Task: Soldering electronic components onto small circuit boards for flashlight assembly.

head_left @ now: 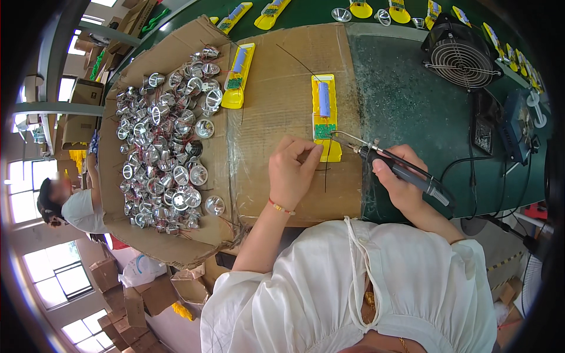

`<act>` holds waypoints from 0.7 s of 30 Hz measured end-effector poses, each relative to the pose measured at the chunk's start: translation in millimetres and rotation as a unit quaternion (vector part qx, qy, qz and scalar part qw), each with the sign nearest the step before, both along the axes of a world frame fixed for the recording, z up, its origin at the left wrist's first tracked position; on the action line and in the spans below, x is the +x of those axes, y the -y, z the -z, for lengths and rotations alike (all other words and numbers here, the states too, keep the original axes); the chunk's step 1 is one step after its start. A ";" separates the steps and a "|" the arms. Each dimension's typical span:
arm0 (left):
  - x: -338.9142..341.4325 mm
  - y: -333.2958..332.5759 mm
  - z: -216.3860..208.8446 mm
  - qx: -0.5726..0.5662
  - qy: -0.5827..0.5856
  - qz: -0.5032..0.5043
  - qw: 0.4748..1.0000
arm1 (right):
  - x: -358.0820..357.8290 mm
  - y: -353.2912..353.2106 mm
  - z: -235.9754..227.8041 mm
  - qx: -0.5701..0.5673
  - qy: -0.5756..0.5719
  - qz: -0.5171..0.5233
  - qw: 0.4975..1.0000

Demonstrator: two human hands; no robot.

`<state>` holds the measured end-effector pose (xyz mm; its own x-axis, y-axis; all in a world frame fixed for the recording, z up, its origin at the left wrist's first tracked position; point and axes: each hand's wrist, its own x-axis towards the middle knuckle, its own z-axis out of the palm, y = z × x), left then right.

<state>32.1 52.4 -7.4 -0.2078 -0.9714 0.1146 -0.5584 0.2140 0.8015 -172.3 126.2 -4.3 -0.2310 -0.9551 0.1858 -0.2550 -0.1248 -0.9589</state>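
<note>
My right hand [402, 180] is wrapped around a soldering iron [412, 176] with a thin metal tube along its front. The iron's tip reaches a small green circuit board [323, 130] in an open yellow-and-white plastic housing [333, 154]. Above the board in that housing lies a purple cylindrical battery [324, 99]. Just left of the board, my left hand [291, 167] is closed, thumb and forefinger pinched; what is between them is too small to make out. Thin dark wires stick out from both ends of the housing.
A cardboard box [176, 250] full of shiny reflector cups [159, 153] stands at left. Another yellow housing [233, 97] lies beside it on the cardboard sheet [271, 117]. At right are a black fan [459, 62] and a blue soldering station [518, 126]. A person [79, 206] is at far left.
</note>
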 end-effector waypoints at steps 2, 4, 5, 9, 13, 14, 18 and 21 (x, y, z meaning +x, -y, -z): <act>-0.6 2.1 1.6 0.006 -0.005 -0.001 1.000 | 0.6 1.0 1.6 -0.004 0.010 0.002 1.000; -2.1 3.8 2.2 0.020 -0.020 -0.002 1.000 | 0.9 1.0 2.4 0.013 0.018 -0.003 1.000; -3.0 4.3 2.1 0.018 -0.018 -0.005 1.000 | 1.4 0.9 2.8 0.021 0.023 -0.007 0.999; -6.0 5.0 0.6 0.018 -0.014 -0.011 1.000 | 2.7 -0.7 4.3 0.017 0.046 0.001 0.999; -5.0 5.7 0.1 0.024 -0.002 -0.013 1.000 | 0.6 -2.1 7.5 0.010 0.121 0.036 0.992; -4.6 6.0 0.5 0.026 -0.004 -0.013 1.000 | -1.8 -3.3 7.7 0.008 0.135 0.039 0.990; -5.4 8.2 1.2 0.024 -0.005 -0.011 1.000 | -7.6 -8.2 8.6 0.018 0.122 0.036 0.992; -5.0 7.3 -4.3 0.023 -0.001 -0.004 1.000 | -8.3 -9.9 10.3 0.026 0.130 0.032 0.991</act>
